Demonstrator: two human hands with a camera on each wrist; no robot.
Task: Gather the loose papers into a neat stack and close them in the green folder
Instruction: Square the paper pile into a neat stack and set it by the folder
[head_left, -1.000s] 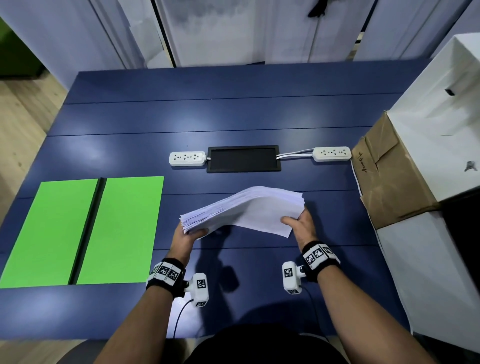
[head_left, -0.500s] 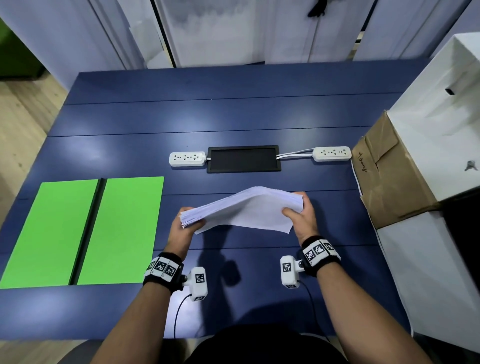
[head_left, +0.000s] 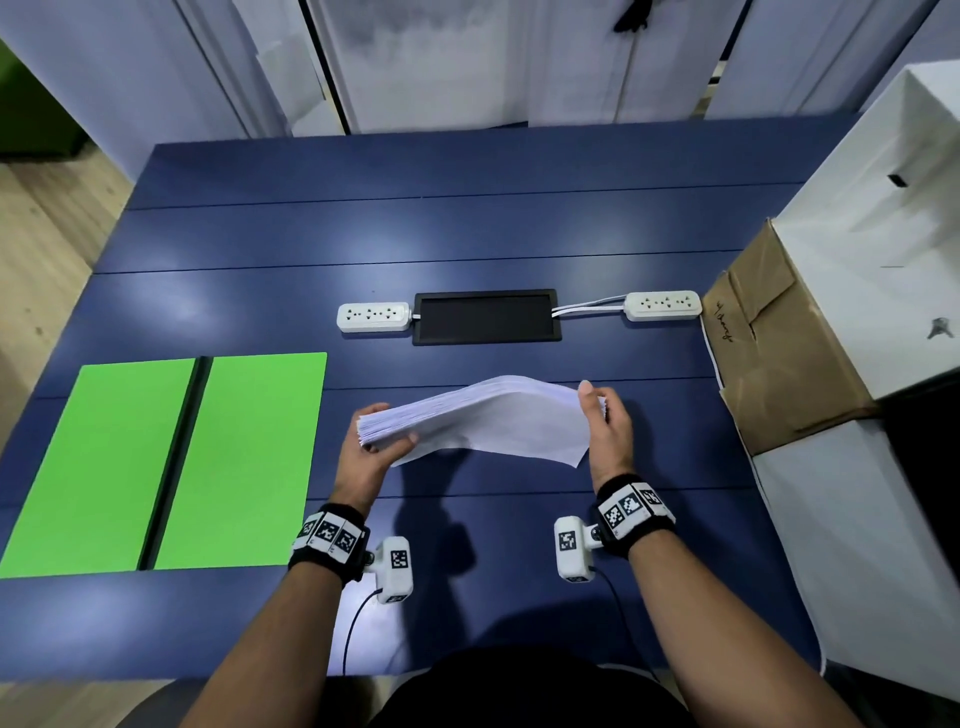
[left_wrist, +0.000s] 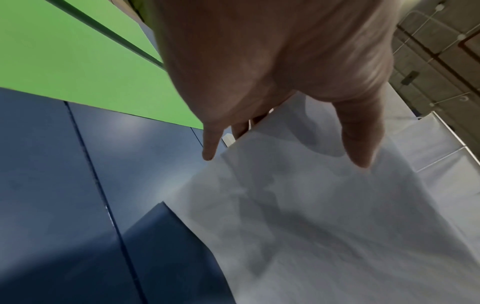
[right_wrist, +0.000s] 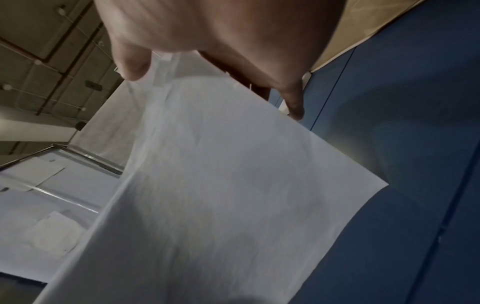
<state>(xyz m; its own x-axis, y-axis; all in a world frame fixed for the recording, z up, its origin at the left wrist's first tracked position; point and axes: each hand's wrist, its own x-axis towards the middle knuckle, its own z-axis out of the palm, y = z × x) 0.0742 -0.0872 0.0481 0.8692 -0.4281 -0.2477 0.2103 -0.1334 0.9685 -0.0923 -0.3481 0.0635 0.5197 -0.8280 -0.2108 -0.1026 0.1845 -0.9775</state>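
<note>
Both hands are on the stack of papers (head_left: 483, 418), which is held up off the blue table (head_left: 467, 228), mid-table, right of the green folder (head_left: 161, 462) and not touching it.

Left hand (head_left: 366, 454): grasping the stack's left end. Thumb lies on top near the corner, fingers go underneath. The sheet edges are fanned slightly at that end.

Right hand (head_left: 608, 428): grasping the right end, thumb on the near side, fingertips over the far edge. The stack bows upward in the middle between the two grips, and the bottom sheets sag toward the near right corner.

Folder is lying open and flat at the table's left, both green panels up, dark spine strip running down the centre.

Head view only: two white power strips (head_left: 373, 317) flanking a black rectangular panel (head_left: 487, 317) further back on the table, a cardboard box (head_left: 779, 353) and a white cabinet at the right edge.

Left wrist view adds: the paper underside in shadow, thumb (left_wrist: 361, 135) pressed on the sheet, another finger pointing down past the paper edge, the folder's corner just behind the hand. Blurred.

Right wrist view adds: the thumb tip at the paper's edge, one finger (right_wrist: 293, 102) along the far side, the free near corner of the sheets hanging over the table. Ceiling is visible in both wrist views.
</note>
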